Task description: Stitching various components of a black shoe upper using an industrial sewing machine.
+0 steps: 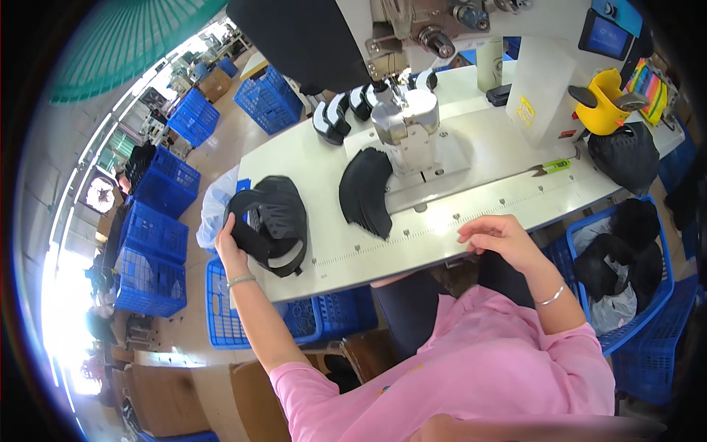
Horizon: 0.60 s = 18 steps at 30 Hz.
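Observation:
At the left end of the white sewing table (331,258), my left hand (232,247) grips the edge of a black shoe upper (283,214). The upper has a lace area on top and a round opening toward me. Over the front edge of the table hovers my right hand (501,239), its fingers loosely bent and apart, with nothing in them. A stack of curved black fabric pieces (366,193) lies between the upper and the metal post of the sewing machine (412,125). Green thread snips (554,168) rest at the right.
Several black-and-white curved parts (331,121) stand behind the machine post. A yellow holder (605,103) and a dark shoe upper (626,158) are at the right end. Blue crates flank me, one (655,302) holding black pieces. A plastic bag (215,210) hangs at the left edge.

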Motion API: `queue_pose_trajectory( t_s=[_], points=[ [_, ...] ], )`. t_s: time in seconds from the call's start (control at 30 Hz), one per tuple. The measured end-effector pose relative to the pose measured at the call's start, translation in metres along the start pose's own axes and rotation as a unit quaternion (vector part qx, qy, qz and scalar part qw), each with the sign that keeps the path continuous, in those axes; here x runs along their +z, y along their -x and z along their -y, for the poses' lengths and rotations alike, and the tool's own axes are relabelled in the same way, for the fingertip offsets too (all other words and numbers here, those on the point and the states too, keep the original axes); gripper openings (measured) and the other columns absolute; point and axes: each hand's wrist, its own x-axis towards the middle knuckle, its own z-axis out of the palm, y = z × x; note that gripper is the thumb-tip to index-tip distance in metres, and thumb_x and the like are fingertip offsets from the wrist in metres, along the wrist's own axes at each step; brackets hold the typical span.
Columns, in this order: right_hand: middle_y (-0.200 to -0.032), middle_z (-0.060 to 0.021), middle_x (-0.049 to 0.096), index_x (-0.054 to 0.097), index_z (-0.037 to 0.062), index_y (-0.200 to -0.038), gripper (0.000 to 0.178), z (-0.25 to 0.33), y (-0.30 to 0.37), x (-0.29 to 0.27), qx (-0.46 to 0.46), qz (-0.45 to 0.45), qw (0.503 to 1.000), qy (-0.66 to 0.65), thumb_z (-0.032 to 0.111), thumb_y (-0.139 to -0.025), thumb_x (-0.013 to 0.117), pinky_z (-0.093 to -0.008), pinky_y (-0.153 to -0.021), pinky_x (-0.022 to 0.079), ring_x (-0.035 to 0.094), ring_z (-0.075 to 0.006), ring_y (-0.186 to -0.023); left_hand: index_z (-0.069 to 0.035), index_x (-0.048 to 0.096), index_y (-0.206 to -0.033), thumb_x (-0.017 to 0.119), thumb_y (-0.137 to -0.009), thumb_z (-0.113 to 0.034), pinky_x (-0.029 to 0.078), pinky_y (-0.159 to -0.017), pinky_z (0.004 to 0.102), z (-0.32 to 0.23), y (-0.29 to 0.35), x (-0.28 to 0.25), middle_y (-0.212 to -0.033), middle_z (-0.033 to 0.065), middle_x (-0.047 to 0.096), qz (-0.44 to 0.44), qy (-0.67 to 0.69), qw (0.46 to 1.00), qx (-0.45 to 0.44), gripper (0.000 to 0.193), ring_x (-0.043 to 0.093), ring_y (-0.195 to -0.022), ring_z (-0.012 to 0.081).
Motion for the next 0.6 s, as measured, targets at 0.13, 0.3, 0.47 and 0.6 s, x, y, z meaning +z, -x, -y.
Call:
queue_pose_trajectory(
  t_s=[0.13, 0.3, 0.47, 0.6],
  points=[
    [-0.091, -0.0056, 0.069, 0.066, 0.0007, -0.104, 0.021, 0.011, 0.006, -0.027, 0.017, -0.073, 0.996, 0.038, 0.009, -0.086, 0.060, -0.0232, -0.068, 0.049, 0.062, -0.0103, -0.076, 0.005, 0.063, -0.101, 0.068, -0.085, -0.024, 0.049, -0.074, 0.0319, 0.015, -0.067, -0.022, -0.095, 0.0080, 0.064, -0.047, -0.122, 0.991, 0.003, 0.033, 0.061, -0.083, 0.0181],
    [-0.086, -0.0060, 0.069, 0.067, -0.0006, -0.098, 0.019, 0.016, 0.034, -0.089, 0.001, -0.211, 0.970, 0.123, 0.013, -0.086, 0.061, -0.0222, -0.063, 0.047, 0.062, -0.0102, -0.074, 0.014, 0.059, -0.108, 0.054, -0.088, -0.051, 0.047, -0.081, 0.0380, 0.044, -0.106, -0.010, -0.100, 0.0171, 0.063, 0.023, -0.380, 0.924, -0.038, 0.068, 0.059, -0.088, 0.0237],
    [-0.077, -0.0029, 0.067, 0.067, 0.0018, -0.094, 0.014, 0.008, 0.060, -0.165, -0.069, -0.485, 0.772, 0.405, 0.010, -0.084, 0.062, -0.0236, -0.061, 0.046, 0.059, -0.0112, -0.068, 0.009, 0.062, -0.089, 0.052, -0.092, -0.043, 0.046, -0.056, 0.0370, 0.047, -0.133, -0.031, -0.073, 0.0119, 0.063, 0.059, -0.448, 0.892, -0.032, 0.053, 0.056, -0.066, 0.0182],
    [-0.134, -0.0134, 0.042, 0.052, 0.0118, -0.123, 0.049, 0.040, 0.069, -0.215, -0.053, -0.646, 0.537, 0.540, 0.017, -0.077, 0.069, -0.0406, -0.097, 0.040, 0.042, -0.0345, -0.120, 0.008, 0.048, -0.122, 0.059, -0.087, -0.030, 0.043, -0.091, 0.0445, 0.026, -0.141, -0.038, -0.111, 0.0282, 0.059, -0.028, -0.700, 0.703, 0.125, 0.053, 0.057, -0.102, 0.0415]
  ],
)
